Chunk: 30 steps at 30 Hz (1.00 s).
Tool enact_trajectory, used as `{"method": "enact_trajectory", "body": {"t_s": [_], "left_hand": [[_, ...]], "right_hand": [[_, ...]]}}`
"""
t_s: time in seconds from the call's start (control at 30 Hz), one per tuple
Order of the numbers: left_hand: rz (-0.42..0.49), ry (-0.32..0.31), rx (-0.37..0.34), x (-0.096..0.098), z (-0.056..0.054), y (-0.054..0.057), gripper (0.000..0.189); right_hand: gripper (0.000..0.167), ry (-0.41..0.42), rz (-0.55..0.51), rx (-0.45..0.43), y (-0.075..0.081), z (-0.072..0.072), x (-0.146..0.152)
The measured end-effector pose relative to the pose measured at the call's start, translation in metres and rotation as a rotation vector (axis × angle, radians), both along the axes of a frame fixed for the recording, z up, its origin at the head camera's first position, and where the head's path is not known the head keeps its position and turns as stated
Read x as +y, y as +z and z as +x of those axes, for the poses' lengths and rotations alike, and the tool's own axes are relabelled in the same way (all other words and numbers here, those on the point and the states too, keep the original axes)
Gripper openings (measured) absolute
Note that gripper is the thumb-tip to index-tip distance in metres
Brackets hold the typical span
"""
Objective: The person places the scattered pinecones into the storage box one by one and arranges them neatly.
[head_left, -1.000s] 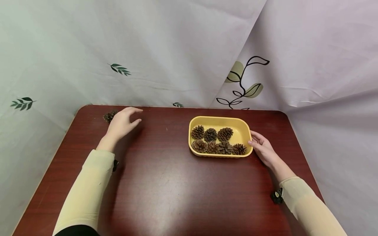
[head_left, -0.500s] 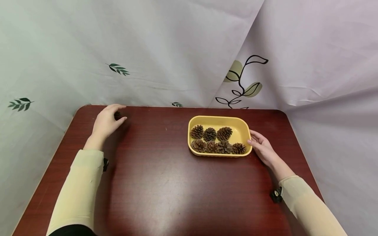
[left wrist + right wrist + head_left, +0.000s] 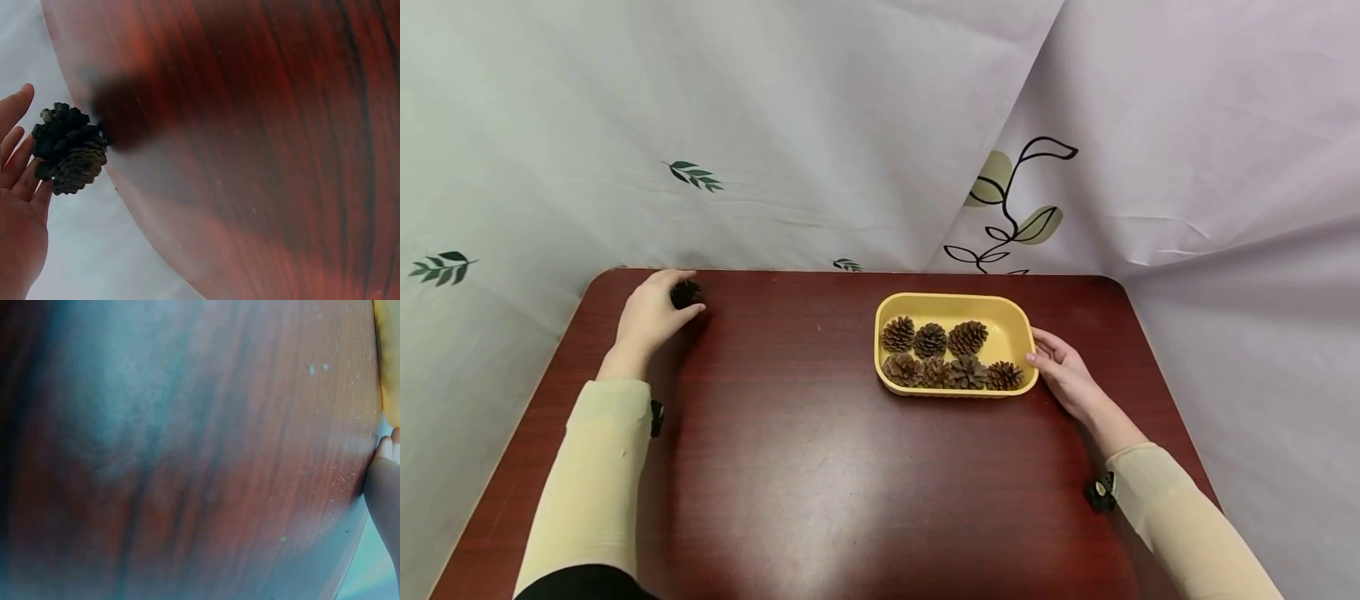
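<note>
At the table's far left corner, my left hand [image 3: 646, 312] is spread around a brown pine cone [image 3: 685, 293], thumb on the near side and fingers on the far side. The left wrist view has the fingers [image 3: 24, 172] against the pine cone [image 3: 70, 149], while the thumb tip stands a little off it. With thumb over the rim and fingers along the outside wall, my right hand [image 3: 1070, 379] holds the right end of a yellow plastic basket [image 3: 1011, 310]. Several pine cones [image 3: 967, 337] lie inside it in two rows. Only part of that hand [image 3: 384, 481] shows in the right wrist view.
The dark red wooden table [image 3: 790, 467] has rounded far corners. A pale cloth with leaf prints [image 3: 820, 125] hangs right behind its far edge and along both sides.
My left hand has moved left and closed in around the pine cone at the far left corner. The right hand stays on the basket's end. The head view has shifted slightly.
</note>
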<state>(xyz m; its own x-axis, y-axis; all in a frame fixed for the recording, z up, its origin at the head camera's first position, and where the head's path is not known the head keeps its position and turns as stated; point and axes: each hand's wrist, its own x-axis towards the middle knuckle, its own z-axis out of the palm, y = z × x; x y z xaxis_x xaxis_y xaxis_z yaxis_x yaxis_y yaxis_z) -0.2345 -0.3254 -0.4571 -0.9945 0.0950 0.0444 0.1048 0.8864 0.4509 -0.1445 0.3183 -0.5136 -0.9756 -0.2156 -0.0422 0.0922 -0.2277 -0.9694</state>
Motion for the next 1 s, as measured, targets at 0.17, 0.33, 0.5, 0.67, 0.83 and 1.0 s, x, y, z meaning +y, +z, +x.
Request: {"method": "enact_trajectory", "body": {"t_s": [0.17, 0.33, 0.5, 0.67, 0.83, 1.0], "left_hand": [[0.007, 0.01, 0.001, -0.007, -0.002, -0.004, 0.063], [-0.002, 0.02, 0.013, -0.012, -0.003, -0.01, 0.065], [-0.02, 0.037, 0.012, -0.016, -0.003, -0.015, 0.068], [-0.028, 0.047, -0.005, -0.017, -0.003, -0.018, 0.069], [-0.032, 0.055, -0.006, -0.016, -0.004, -0.019, 0.068], [-0.038, 0.046, 0.002, -0.015, -0.004, -0.018, 0.066]], "right_hand": [[0.042, 0.005, -0.001, 0.005, 0.0, -0.001, 0.0], [0.042, 0.005, -0.003, 0.007, -0.001, -0.001, 0.0], [0.042, 0.004, 0.003, 0.007, -0.002, -0.001, 0.0], [0.042, 0.007, 0.003, 0.007, -0.002, -0.001, 0.0], [0.042, 0.001, 0.009, 0.006, -0.001, -0.001, 0.0], [0.042, -0.001, 0.013, 0.009, -0.002, -0.001, 0.001]]}}
